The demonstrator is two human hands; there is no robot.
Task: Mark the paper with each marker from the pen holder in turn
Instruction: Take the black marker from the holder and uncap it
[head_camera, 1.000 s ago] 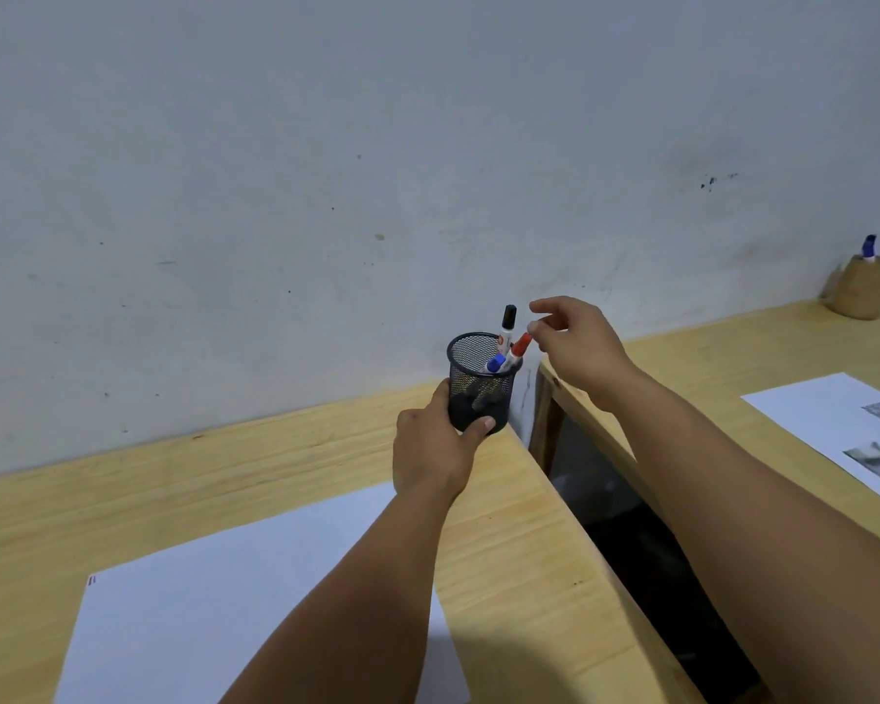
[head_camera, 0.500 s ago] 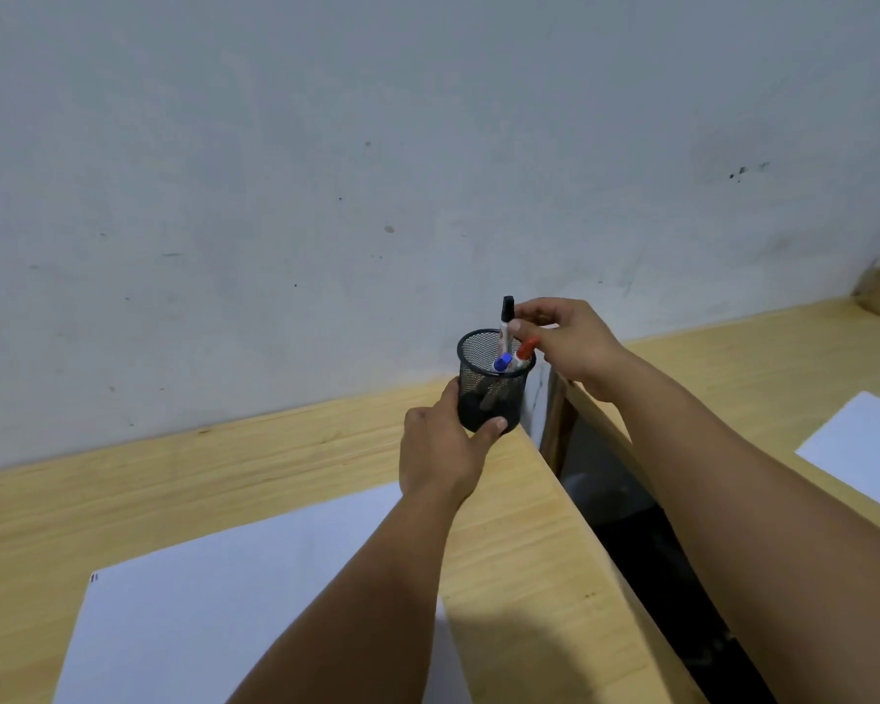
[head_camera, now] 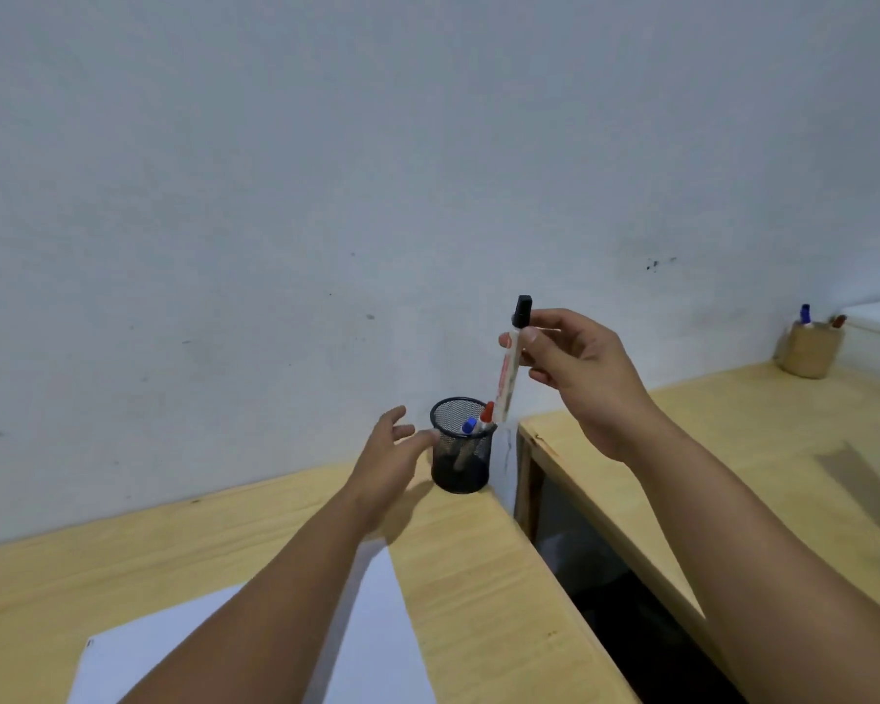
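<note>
Black-capped marker (head_camera: 510,365) in right hand (head_camera: 577,370)

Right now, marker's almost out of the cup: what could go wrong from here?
1. The black-capped marker has its lower end level with the rim of the mesh cup; it could snag and tip the cup, since the left hand looks open beside it, not gripping.
2. The cup stands near the desk corner by the gap; a tip could send the red marker and blue marker over.
3. The right hand only pinches the marker; it might slip.
</note>
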